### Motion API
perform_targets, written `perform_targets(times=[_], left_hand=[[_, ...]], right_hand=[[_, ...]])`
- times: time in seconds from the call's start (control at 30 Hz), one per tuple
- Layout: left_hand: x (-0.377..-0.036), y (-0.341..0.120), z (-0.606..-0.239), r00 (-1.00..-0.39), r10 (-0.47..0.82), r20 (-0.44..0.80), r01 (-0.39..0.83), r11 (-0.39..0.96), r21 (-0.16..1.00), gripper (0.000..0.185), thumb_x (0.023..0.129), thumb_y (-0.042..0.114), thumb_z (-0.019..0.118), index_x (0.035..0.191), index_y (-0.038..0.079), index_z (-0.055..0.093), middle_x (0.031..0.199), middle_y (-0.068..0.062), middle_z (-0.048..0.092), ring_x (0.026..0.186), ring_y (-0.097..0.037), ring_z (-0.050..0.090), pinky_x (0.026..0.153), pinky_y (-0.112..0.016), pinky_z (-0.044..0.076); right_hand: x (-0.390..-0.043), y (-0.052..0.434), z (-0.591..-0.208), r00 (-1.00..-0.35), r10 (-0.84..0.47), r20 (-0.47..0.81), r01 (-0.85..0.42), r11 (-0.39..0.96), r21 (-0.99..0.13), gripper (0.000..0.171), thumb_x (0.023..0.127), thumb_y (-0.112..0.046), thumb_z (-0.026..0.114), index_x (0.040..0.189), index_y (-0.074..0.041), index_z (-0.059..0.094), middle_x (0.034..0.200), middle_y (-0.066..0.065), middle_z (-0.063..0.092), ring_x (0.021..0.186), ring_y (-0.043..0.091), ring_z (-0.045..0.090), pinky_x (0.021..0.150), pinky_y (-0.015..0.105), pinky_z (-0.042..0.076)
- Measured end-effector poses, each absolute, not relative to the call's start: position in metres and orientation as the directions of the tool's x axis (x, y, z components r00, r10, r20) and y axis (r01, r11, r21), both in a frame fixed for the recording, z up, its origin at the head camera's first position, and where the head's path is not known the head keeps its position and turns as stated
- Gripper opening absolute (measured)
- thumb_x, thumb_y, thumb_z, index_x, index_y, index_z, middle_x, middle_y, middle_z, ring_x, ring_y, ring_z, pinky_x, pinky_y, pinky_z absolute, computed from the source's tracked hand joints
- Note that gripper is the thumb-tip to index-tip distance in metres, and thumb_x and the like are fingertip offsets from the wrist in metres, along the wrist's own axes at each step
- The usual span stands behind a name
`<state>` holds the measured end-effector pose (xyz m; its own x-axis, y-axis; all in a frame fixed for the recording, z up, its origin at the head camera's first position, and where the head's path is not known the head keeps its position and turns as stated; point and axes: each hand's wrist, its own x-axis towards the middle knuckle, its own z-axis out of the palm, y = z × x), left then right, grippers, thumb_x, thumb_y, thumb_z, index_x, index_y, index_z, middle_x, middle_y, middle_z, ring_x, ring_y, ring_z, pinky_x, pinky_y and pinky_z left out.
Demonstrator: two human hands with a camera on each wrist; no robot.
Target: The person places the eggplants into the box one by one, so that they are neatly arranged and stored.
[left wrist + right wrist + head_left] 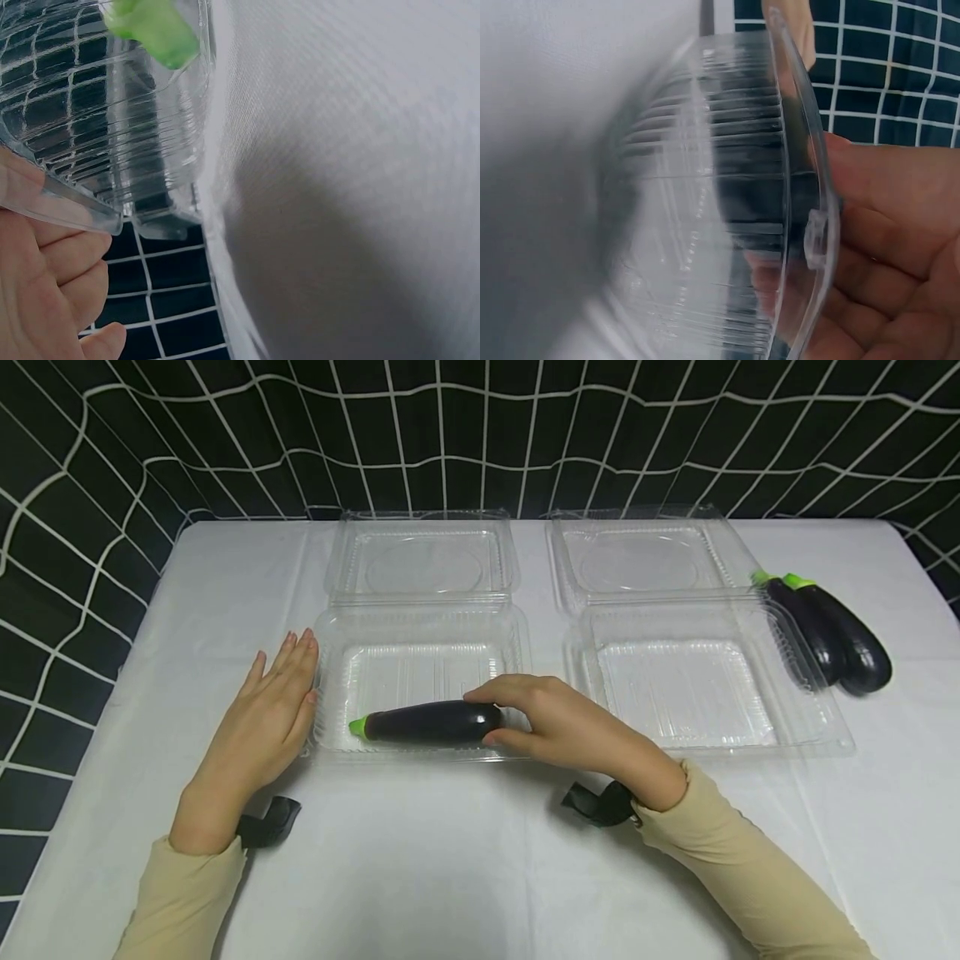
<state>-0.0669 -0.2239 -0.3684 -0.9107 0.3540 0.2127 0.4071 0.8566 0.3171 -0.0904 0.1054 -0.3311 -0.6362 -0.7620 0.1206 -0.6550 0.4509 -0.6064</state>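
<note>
On the white table, two clear plastic boxes lie open side by side, each with its lid folded back toward the netted black backdrop. In the left box an eggplant lies on its side along the near wall, its green stem end pointing to the person's left. The right hand reaches over the near rim and its grip is closed on the eggplant's rounded end, thumb below and fingers curled over the top. The left hand rests flat against the left wall of the same box, fingers straight and together, holding nothing; in the left wrist view the palm lies just beside the box's corner, with the green stem showing through the plastic. In the right wrist view the right palm sits against the box's rim. The right box stands near, with two more eggplants lying on the table touching each other, just beside its right wall.
</note>
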Motion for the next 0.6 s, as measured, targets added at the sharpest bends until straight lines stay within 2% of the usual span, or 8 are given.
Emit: perform_targets(times=[0.37,0.6], left_hand=[[-0.068,-0.2248,-0.3684,-0.908,0.357,0.217,0.412,0.855,0.317,0.05,0.1,0.012,0.04,0.143,-0.012,0.03,0.15,-0.023,0.028,0.141,-0.033,0.022,0.116,-0.048,0.01],[-0.0672,-0.2242,-0.3697,-0.91,0.358,0.209,0.41,0.853,0.324,0.05,0.1,0.012,0.039,0.143,-0.011,0.029,0.151,-0.023,0.027,0.141,-0.033,0.022,0.115,-0.05,0.01]], right_hand=[[-0.0971,0.0973,-0.3311,-0.612,-0.788,0.064,-0.671,0.474,-0.57,0.032,0.082,-0.004,0.071,0.113,0.004,0.065,0.112,0.012,0.066,0.108,0.025,0.061,0.094,0.037,0.047],[-0.0967,0.0997,-0.3344,-0.627,-0.773,0.096,-0.657,0.459,-0.598,0.032,0.081,-0.002,0.072,0.112,0.002,0.066,0.112,0.01,0.067,0.105,0.024,0.062,0.091,0.036,0.049]])
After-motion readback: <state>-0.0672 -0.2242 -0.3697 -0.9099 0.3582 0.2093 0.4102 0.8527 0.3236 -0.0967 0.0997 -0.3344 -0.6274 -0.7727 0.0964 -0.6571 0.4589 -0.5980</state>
